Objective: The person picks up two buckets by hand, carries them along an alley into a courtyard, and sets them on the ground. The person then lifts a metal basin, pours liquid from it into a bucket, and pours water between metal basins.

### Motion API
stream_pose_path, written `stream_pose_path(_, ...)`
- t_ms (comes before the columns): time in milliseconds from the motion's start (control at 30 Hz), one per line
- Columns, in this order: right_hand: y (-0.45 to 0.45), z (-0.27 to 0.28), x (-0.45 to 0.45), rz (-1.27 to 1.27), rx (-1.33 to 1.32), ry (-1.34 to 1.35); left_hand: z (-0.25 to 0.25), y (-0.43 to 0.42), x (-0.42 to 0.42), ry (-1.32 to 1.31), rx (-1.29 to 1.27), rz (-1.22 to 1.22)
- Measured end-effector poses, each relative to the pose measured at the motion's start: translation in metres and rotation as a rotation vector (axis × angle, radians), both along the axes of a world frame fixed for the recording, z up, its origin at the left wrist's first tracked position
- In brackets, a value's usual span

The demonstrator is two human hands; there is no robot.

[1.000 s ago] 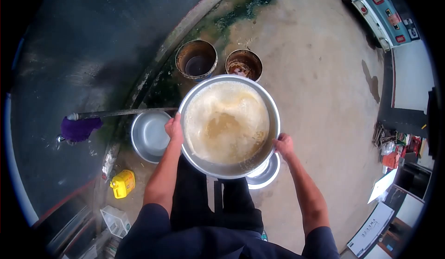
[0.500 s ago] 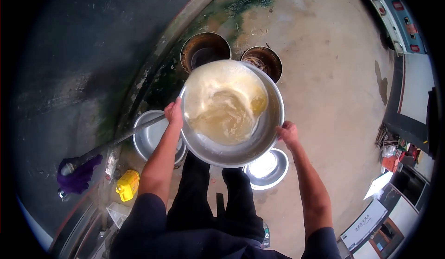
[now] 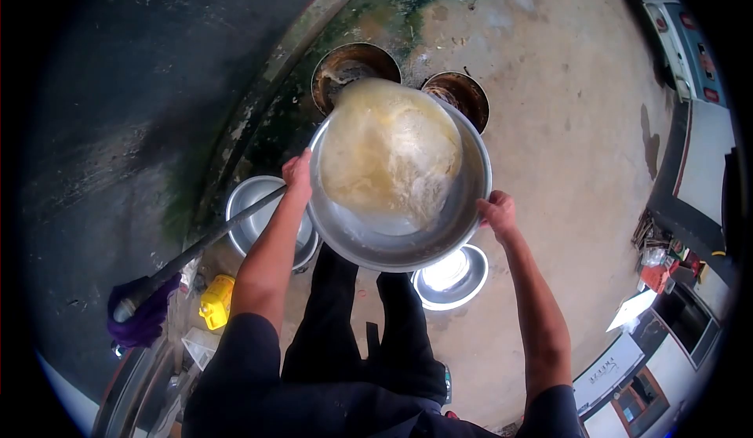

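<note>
Between my two hands is a large metal basin (image 3: 369,251), tipped away from me. Cloudy yellowish liquid (image 3: 388,152) has surged toward its far side and runs over the far-left rim. Fingers of my left hand (image 3: 297,173) are closed on the basin's left edge, while my right hand (image 3: 499,210) grips its right edge. Just past the far rim stand two brown-stained pots: the left pot (image 3: 323,85) holds some liquid and lies under the spilling side. Part of the right pot (image 3: 477,105) is hidden behind the basin.
A metal basin (image 3: 248,193) sits on the ground at left, a long pole (image 3: 200,243) crossing it. A smaller shiny basin (image 3: 472,285) is near my feet. Further left are a yellow jug (image 3: 217,302) and purple cloth (image 3: 141,324). A vehicle (image 3: 681,46) stands far right.
The liquid has swept to the basin's far side and now spills over the rim toward the left pot. My hands and the basin have shifted slightly up and right in view.
</note>
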State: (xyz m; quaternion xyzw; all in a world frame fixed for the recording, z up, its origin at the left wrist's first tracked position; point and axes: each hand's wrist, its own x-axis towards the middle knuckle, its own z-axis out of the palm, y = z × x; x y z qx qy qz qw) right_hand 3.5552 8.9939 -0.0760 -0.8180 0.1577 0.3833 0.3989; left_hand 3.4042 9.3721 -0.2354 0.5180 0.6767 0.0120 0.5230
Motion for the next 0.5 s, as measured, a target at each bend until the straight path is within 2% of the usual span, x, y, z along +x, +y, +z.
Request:
stream_pose_path(100, 0.003, 0.007, 0.006, -0.02, -0.003, 0.015, 0.011, -0.001, 0.005, 0.022, 0.009, -0.024)
stream_pose_path(233, 0.009, 0.017, 0.013, -0.004, -0.036, 0.002, -0.008, -0.002, 0.001, 0.029, 0.042, 0.029)
stream_pose_path(433, 0.019, 0.029, 0.018, -0.02, -0.025, -0.005, 0.008, -0.001, 0.008, 0.014, -0.01, 0.052)
stream_pose_path(500, 0.022, 0.034, 0.021, -0.004, 0.015, -0.015, -0.004, 0.004, 0.004, 0.046, -0.051, -0.083)
